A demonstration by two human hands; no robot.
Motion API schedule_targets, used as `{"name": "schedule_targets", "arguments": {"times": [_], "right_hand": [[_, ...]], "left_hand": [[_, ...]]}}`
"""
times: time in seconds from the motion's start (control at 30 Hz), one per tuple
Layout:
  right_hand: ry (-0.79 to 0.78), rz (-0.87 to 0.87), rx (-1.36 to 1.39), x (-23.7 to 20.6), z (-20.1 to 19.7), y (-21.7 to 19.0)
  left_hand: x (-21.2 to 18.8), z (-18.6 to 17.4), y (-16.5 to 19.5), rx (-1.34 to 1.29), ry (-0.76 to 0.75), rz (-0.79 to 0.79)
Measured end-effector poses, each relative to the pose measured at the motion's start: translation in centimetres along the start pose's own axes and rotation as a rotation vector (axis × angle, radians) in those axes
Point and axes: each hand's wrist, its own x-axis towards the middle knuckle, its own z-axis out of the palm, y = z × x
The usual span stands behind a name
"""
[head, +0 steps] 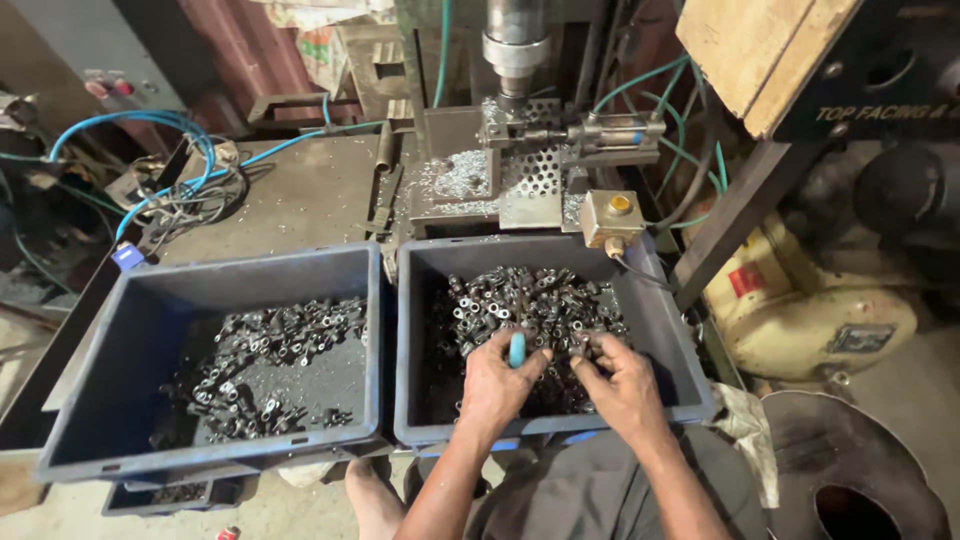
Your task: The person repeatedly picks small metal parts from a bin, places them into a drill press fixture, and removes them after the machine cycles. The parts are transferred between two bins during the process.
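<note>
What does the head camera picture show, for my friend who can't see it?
A person's left hand and right hand dig into small dark metal parts in the right bin; the left hand holds something small and blue. A similar left bin sits beside it, with a drilling machine behind.

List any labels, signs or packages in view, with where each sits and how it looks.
Sign plate: upper right, black with pale lettering.
Red label: small rectangle on the cream machine housing, right.
Dark plate: rectangular, lower on that housing.
Printed sack: top centre, pale with colours.
</note>
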Motion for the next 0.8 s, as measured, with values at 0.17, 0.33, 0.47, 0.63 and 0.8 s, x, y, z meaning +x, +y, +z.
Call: {"name": "schedule_targets", "arguments": {"times": [0.17,0.33,0.47,0.63,0.8], "right_hand": [[0.039,0.068,-0.072,-0.2,0.1,1.9],[-0.038,0.137,0.199,1.2,-0.4,4.1],[0.040,0.089,0.165,2.5,-3.4,5.5],[0.231,0.128,0.300,3.6,-6.4,7.5],[0.319,0.044,0.311,3.1,-6.2,9.4]], "left_hand": [[-0.1,0.0,-0.5,-0.003,0.073,0.043],[-0.2,0.1,-0.7,-0.009,0.074,0.004],[0.0,-0.1,-0.6,0.047,0.118,0.097],[0.6,0.0,-0.6,-0.012,0.019,-0.029],[1.0,0.4,-1.1,0.030,0.079,-0.005]]}}
